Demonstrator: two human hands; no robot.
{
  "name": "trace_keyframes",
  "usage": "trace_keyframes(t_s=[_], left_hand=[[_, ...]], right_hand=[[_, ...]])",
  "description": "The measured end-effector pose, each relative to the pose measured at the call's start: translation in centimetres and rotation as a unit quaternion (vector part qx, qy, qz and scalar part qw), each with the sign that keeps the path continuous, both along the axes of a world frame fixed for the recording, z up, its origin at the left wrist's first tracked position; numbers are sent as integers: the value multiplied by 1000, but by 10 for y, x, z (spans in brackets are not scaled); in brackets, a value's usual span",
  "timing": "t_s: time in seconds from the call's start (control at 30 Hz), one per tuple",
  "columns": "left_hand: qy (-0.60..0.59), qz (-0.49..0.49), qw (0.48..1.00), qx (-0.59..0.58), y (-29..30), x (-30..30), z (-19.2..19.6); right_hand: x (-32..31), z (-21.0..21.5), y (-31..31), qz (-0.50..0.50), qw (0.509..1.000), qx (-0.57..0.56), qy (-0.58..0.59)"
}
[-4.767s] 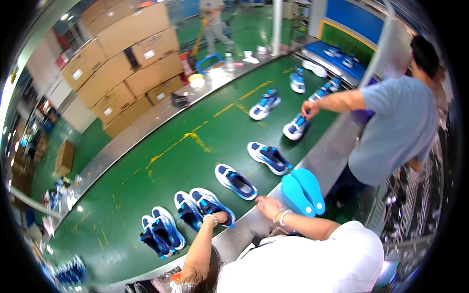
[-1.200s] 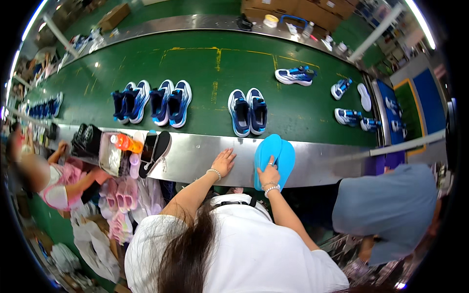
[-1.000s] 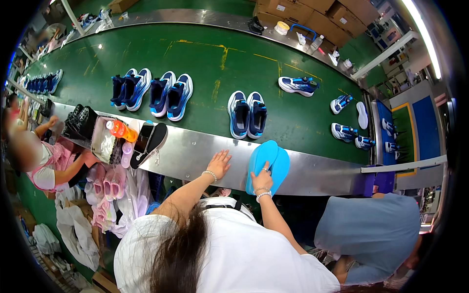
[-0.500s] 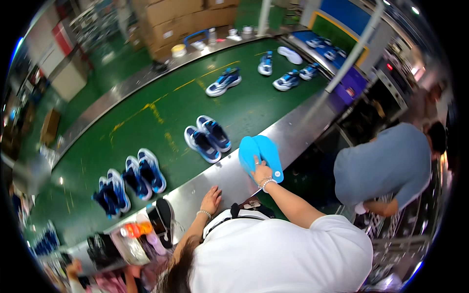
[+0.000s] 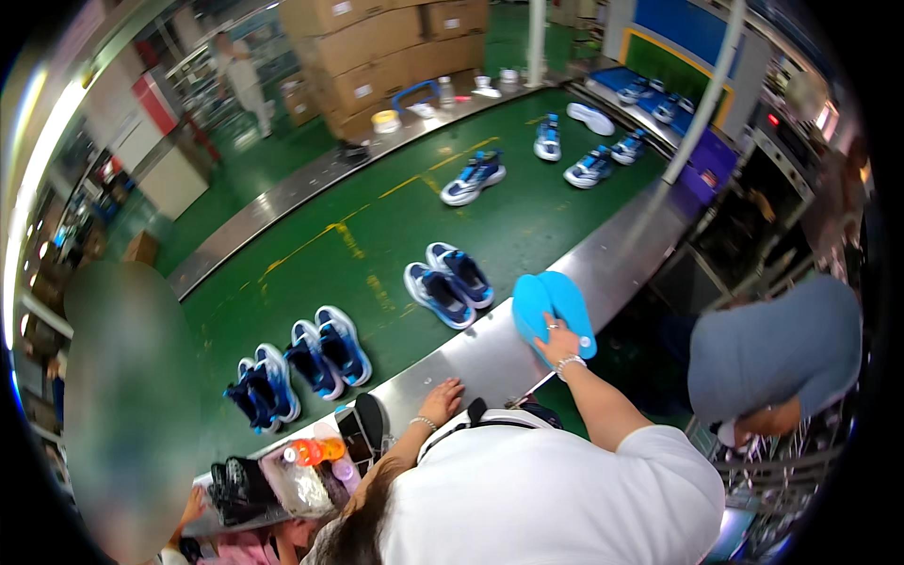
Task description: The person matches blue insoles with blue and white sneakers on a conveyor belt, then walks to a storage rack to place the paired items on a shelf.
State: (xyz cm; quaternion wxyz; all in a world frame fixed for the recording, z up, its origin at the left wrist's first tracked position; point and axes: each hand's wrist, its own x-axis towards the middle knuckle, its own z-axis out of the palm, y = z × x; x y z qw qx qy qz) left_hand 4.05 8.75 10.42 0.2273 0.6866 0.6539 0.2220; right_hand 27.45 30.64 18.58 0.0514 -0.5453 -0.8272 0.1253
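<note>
My right hand [image 5: 559,340] holds a pair of bright blue insoles [image 5: 568,298], its fingers over their near part. They lie over the metal rim [image 5: 485,350] of the green work surface, toes pointing away from me. My left hand [image 5: 441,400] lies flat on the same rim with its fingers stretched out, holding nothing. Just beyond the rim, between my hands, stands a pair of blue-and-white sneakers [image 5: 449,285]. Further left, two more pairs of sneakers [image 5: 330,353] stand side by side.
Single sneakers [image 5: 474,179] stand farther out, with a white sole-shaped piece [image 5: 590,119] at the far right. Left of my arm are an orange bottle [image 5: 315,451] and black shoes [image 5: 237,490]. A co-worker [image 5: 777,358] bends over at right. Cardboard boxes [image 5: 377,66] are stacked behind.
The view has shifted, so the scene sits farther right and lower. My right hand stays on the insoles, my left on the rim. A large blurred shape now covers the left side.
</note>
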Motion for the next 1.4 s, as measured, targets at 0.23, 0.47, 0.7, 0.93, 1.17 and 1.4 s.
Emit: trace_keyframes(t_s=[0.23,0.47,0.7,0.93,1.17,1.4], left_hand=[[-6,34,999,-2,-5,3,4],[-21,26,999,7,0,4,2],[-22,23,999,37,7,-1,-6],[-26,42,998,30,11,8,0],[-32,49,998,16,14,13,13],[-4,36,999,-24,17,10,9]], right_hand=[[-5,13,1,-12,999,-21,-26],[0,3,7,-13,999,7,-35],[-2,1,11,-20,999,-1,-25],[-4,13,21,-29,998,-39,-49],[-50,59,92,56,998,-16,24],[-137,26,164,154,984,-24,-86]])
